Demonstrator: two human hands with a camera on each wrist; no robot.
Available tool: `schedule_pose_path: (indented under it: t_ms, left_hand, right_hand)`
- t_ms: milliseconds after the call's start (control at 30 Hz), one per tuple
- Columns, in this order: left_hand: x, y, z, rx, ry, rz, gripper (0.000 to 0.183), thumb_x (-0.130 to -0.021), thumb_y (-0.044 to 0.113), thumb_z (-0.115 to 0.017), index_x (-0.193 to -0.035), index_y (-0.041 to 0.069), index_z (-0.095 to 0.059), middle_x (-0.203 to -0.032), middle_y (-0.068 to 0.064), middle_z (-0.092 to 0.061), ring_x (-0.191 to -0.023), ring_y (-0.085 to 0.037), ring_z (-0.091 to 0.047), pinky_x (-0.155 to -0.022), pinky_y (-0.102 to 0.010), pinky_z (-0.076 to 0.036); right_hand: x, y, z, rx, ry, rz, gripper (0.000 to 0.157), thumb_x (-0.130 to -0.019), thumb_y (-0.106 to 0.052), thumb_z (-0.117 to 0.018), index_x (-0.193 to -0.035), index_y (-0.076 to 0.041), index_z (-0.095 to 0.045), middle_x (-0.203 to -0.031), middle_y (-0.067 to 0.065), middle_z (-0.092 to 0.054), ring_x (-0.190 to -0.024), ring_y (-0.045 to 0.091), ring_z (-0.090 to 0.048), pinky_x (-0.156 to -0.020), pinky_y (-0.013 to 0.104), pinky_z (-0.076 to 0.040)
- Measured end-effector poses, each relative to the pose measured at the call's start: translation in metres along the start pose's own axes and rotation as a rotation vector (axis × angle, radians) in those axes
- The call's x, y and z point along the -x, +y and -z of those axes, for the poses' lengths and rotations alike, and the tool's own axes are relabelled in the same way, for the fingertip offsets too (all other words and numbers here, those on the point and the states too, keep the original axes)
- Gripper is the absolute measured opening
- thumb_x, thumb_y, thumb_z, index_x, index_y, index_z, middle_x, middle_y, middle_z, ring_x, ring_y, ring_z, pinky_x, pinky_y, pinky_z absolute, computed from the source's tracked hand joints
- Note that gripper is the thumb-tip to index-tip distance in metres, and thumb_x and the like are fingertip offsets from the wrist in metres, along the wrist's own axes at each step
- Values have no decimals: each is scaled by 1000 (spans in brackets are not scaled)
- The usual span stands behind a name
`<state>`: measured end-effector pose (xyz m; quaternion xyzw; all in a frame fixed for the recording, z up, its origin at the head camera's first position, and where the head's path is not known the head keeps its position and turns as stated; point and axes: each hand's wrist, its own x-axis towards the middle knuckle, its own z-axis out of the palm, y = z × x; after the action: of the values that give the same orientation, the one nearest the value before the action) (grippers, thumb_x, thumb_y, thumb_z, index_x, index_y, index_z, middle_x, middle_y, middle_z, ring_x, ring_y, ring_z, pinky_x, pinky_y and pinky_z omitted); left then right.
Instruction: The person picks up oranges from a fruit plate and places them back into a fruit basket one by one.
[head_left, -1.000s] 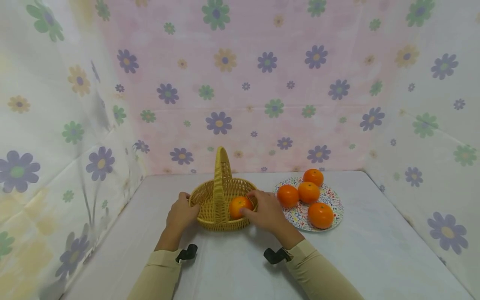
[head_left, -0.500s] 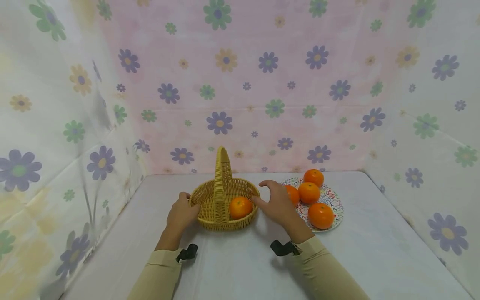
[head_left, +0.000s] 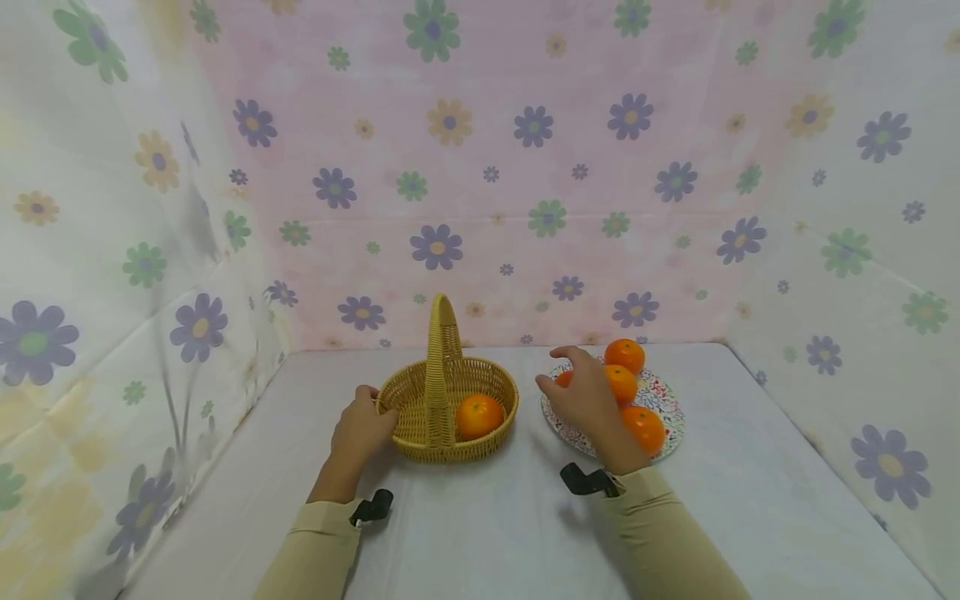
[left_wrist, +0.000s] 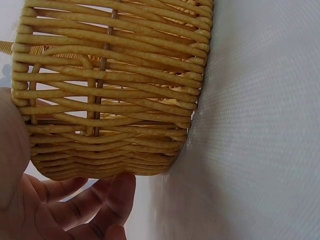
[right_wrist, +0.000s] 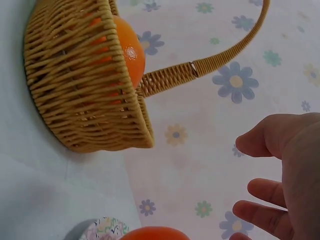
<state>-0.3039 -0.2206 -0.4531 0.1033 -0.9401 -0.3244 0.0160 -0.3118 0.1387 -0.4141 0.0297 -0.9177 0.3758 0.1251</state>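
Note:
A yellow wicker basket [head_left: 412,392] with a tall arched handle stands on the table, one orange [head_left: 478,417] lying in its right half. My left hand [head_left: 362,432] grips the basket's left end, thumb over the rim; in the left wrist view its fingers [left_wrist: 122,197] rest against the woven side. Over the left part of a speckled plate [head_left: 670,406], my right hand [head_left: 588,402] hovers with thumb and fingers spread and nothing between them. It partly hides the oranges there; one orange [head_left: 564,378] shows between its thumb and forefinger.
On the plate sit several oranges, among them a back one [head_left: 625,356], a middle one [head_left: 622,384] and a front one [head_left: 647,429]. A white cloth covers the table [head_left: 480,533]. Flower-patterned curtains [head_left: 495,308] stand behind and at both sides.
My right hand has let go of the orange inside the basket and moved right, out over the plate. My left hand keeps its hold on the basket.

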Motion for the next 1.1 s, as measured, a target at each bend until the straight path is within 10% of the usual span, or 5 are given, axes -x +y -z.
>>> schedule_pose_path:
  t_ms: [600, 1100]
  left_hand:
    - [-4, -2, -2, 4, -1, -1, 58, -98, 33, -58, -142, 0, -40, -129, -26, -63, -95, -31, -63, -76, -43, -52]
    - [-3, -1, -2, 14, -1, -2, 57, -98, 33, -58, -141, -1, -40, -126, -25, -64, -95, -30, -63, -76, -42, -52]
  right_hand:
    - [-8, 24, 6, 102, -5, 8, 54, -87, -33, -74, -135, -15, -58, -140, 11, -59, -106, 27, -55, -97, 47, -55]
    - [-9, 32, 3, 138, -20, -23, 58, -83, -32, -77, -134, -15, -57, -140, 10, -56, -119, 34, -51, -102, 54, -50]
